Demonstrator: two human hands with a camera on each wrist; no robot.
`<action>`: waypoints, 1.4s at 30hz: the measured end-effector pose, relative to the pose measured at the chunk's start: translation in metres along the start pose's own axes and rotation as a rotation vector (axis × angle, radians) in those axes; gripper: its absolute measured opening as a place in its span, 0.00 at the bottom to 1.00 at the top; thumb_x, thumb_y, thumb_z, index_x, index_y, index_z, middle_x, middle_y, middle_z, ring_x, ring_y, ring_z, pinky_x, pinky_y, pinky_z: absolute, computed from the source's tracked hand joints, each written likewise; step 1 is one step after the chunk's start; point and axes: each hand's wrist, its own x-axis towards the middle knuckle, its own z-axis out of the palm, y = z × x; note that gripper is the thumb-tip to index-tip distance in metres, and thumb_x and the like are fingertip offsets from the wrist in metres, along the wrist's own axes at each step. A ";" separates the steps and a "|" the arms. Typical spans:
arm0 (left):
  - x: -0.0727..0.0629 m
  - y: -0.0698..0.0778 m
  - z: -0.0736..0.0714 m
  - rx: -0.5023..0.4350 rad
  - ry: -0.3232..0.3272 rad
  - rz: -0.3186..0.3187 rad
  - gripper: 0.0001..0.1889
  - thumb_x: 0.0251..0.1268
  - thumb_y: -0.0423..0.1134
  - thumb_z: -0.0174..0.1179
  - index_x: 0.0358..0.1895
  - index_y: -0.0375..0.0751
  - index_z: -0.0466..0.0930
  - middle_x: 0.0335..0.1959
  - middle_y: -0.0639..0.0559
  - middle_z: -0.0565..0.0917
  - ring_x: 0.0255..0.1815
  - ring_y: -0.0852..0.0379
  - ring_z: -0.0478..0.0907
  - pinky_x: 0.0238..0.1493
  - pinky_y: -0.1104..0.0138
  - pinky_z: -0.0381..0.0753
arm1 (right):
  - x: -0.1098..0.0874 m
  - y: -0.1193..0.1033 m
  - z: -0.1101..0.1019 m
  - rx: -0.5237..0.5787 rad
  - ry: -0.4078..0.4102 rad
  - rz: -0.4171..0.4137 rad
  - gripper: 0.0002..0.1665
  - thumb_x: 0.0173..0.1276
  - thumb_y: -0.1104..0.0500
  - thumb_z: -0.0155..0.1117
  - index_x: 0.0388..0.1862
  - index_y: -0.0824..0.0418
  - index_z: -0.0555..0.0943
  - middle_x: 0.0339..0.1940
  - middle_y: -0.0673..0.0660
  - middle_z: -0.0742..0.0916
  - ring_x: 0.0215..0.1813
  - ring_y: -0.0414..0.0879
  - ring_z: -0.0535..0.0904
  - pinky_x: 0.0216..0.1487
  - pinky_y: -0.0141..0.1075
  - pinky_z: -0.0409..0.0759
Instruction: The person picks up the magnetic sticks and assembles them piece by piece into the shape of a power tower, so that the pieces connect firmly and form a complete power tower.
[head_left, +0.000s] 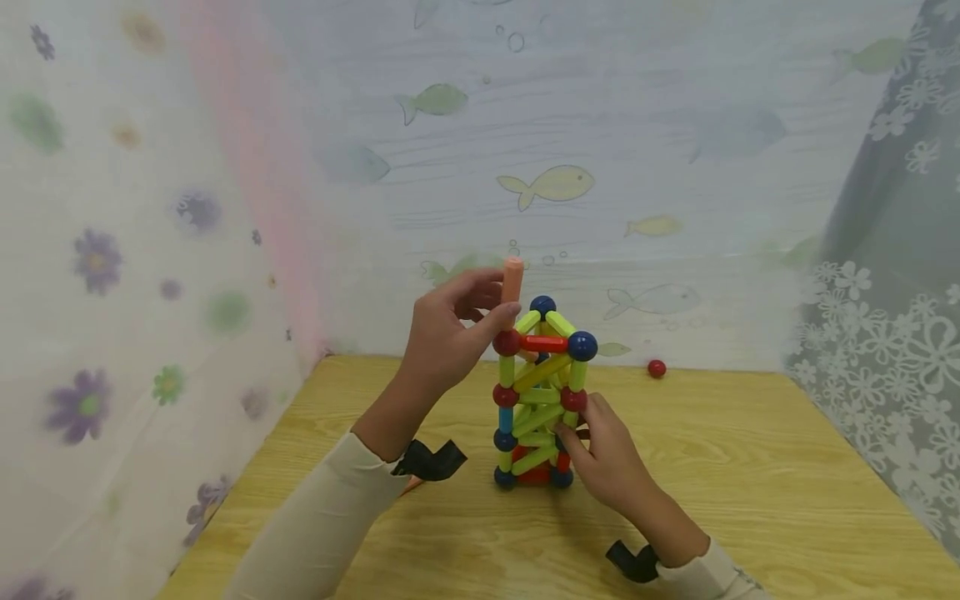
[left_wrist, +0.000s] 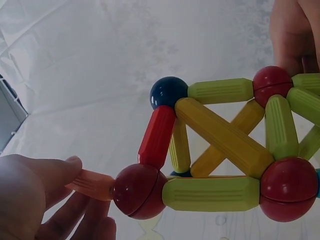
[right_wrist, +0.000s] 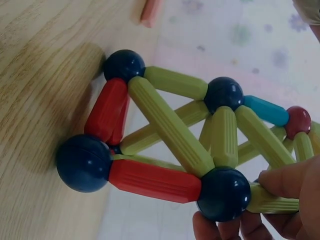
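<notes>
A tower of magnetic rods and balls (head_left: 540, 415) stands upright on the table, built from green, yellow, red and blue rods with dark blue and red balls. My left hand (head_left: 452, 329) pinches an orange magnetic rod (head_left: 512, 281) between thumb and fingers. In the left wrist view the orange rod's (left_wrist: 92, 184) end meets a red ball (left_wrist: 139, 191) at the tower's top corner. Lower on the right side, my right hand (head_left: 606, 454) grips the tower; in the right wrist view its thumb and fingers hold a green rod (right_wrist: 274, 198) beside a blue ball (right_wrist: 223, 194).
A loose red ball (head_left: 657, 368) lies near the table's back edge, right of the tower. Another orange rod (head_left: 412, 485) lies on the wooden table (head_left: 720, 467), partly hidden by the left wrist's black strap (head_left: 435, 461). Patterned curtains hang behind and on both sides.
</notes>
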 end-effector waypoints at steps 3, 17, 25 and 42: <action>0.001 0.001 0.003 0.026 -0.024 0.008 0.20 0.70 0.47 0.70 0.62 0.50 0.84 0.44 0.55 0.90 0.42 0.64 0.87 0.42 0.63 0.88 | 0.000 0.001 0.000 0.004 -0.007 0.005 0.19 0.78 0.59 0.63 0.64 0.55 0.75 0.52 0.52 0.80 0.50 0.43 0.83 0.50 0.40 0.88; -0.035 -0.023 -0.023 0.255 -0.128 -0.138 0.17 0.72 0.54 0.65 0.58 0.54 0.87 0.48 0.60 0.89 0.49 0.61 0.84 0.47 0.60 0.86 | -0.001 0.002 0.001 0.008 -0.010 0.024 0.19 0.78 0.57 0.63 0.64 0.54 0.75 0.52 0.51 0.80 0.50 0.42 0.82 0.51 0.41 0.88; -0.106 -0.101 -0.058 0.330 -0.317 -0.544 0.11 0.70 0.44 0.69 0.52 0.50 0.88 0.44 0.57 0.88 0.45 0.58 0.84 0.47 0.57 0.85 | -0.002 0.001 0.000 0.006 -0.007 0.027 0.19 0.78 0.58 0.64 0.65 0.55 0.74 0.52 0.52 0.80 0.50 0.42 0.81 0.50 0.41 0.88; -0.172 -0.138 -0.083 0.379 -0.425 -0.824 0.10 0.58 0.38 0.77 0.42 0.43 0.89 0.37 0.54 0.87 0.38 0.57 0.82 0.40 0.58 0.84 | -0.005 -0.002 -0.003 0.010 0.009 0.058 0.21 0.75 0.58 0.68 0.64 0.56 0.76 0.51 0.53 0.81 0.48 0.45 0.85 0.47 0.38 0.89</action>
